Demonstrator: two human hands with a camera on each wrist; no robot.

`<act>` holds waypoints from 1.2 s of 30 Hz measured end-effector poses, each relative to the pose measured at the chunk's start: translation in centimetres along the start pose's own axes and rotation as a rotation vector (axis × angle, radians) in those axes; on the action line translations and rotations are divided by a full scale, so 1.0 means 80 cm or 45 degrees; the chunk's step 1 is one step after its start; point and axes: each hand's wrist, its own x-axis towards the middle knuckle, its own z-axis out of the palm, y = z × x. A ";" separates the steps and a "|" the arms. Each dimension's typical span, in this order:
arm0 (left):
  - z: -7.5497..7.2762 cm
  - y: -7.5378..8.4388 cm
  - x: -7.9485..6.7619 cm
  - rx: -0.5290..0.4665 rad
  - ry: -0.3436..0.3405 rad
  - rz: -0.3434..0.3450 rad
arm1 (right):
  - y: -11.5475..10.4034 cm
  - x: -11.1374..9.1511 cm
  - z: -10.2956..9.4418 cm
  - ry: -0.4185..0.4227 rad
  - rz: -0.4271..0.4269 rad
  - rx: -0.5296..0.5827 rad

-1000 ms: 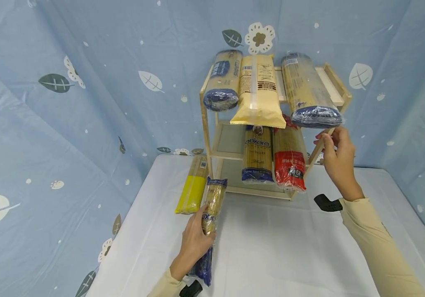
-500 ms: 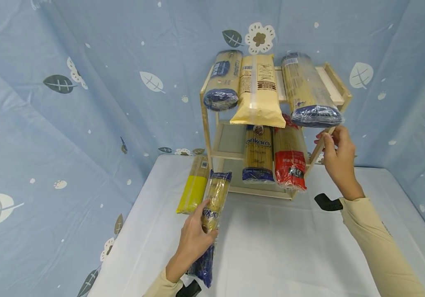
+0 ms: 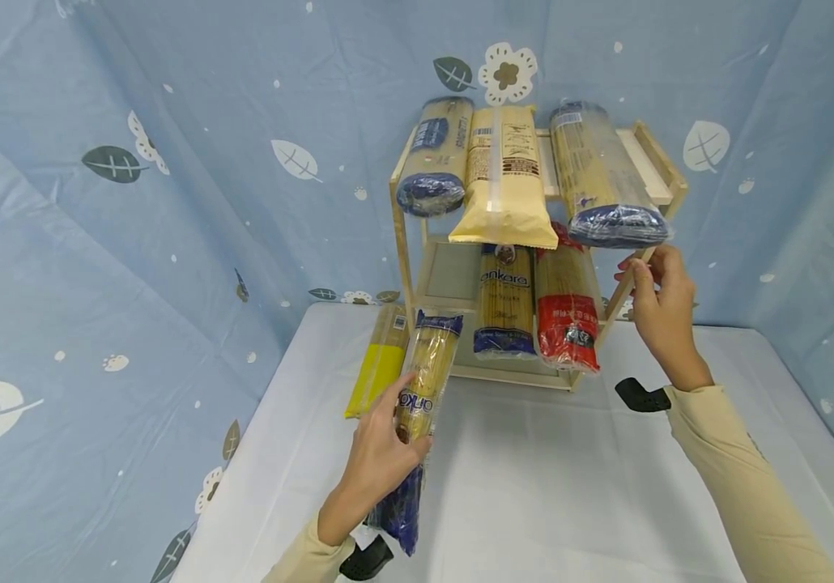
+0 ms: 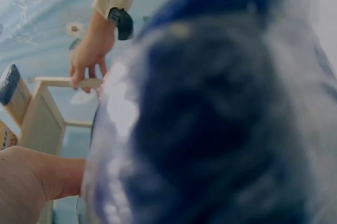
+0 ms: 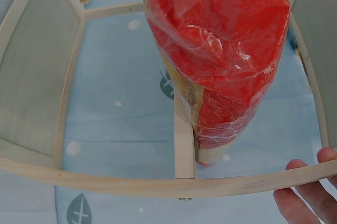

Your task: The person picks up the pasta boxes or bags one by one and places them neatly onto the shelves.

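My left hand [image 3: 380, 449] grips a blue-ended spaghetti pack [image 3: 427, 364] around its middle, its top tilted up in front of the rack's left side. Close up in the left wrist view, the pack's dark blue end [image 4: 205, 113] hides much of the scene. My right hand [image 3: 661, 304] holds the front right post of the wooden rack [image 3: 650, 162], thumb and fingers about it. In the right wrist view, fingertips [image 5: 308, 187] curl about the wooden bar. Near them a red-ended pasta pack [image 3: 568, 316] lies on the middle shelf beside an ankara spaghetti pack [image 3: 504, 300].
On the top shelf lie a blue-ended spaghetti pack [image 3: 437, 154], a cream noodle pack [image 3: 504, 178] and another blue-ended pack [image 3: 602, 170]. A yellow pasta pack [image 3: 379, 364] lies on the white table [image 3: 534, 486], left of the rack. Patterned blue cloth [image 3: 206, 202] hangs behind.
My left hand has raised the spaghetti pack's top end upward and slightly right, toward the rack. My right hand stays on the post.
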 end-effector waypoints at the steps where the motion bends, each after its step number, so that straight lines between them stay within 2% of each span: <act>1: -0.001 0.002 0.002 -0.003 -0.003 0.007 | 0.000 0.000 0.000 0.001 0.001 0.000; 7: -0.009 0.014 0.020 0.008 0.000 0.062 | -0.001 -0.001 0.001 0.005 0.008 0.005; 13: -0.012 0.026 0.044 0.042 0.008 0.076 | 0.000 0.000 0.002 0.000 0.015 0.012; 21: -0.011 0.035 0.084 0.074 0.002 0.078 | 0.002 0.001 0.002 -0.001 0.014 0.027; 28: -0.007 0.041 0.115 0.136 0.037 0.085 | 0.003 0.001 0.001 0.003 -0.004 0.012; 36: -0.001 0.046 0.145 0.180 0.057 0.095 | 0.007 0.001 0.000 0.002 -0.012 0.028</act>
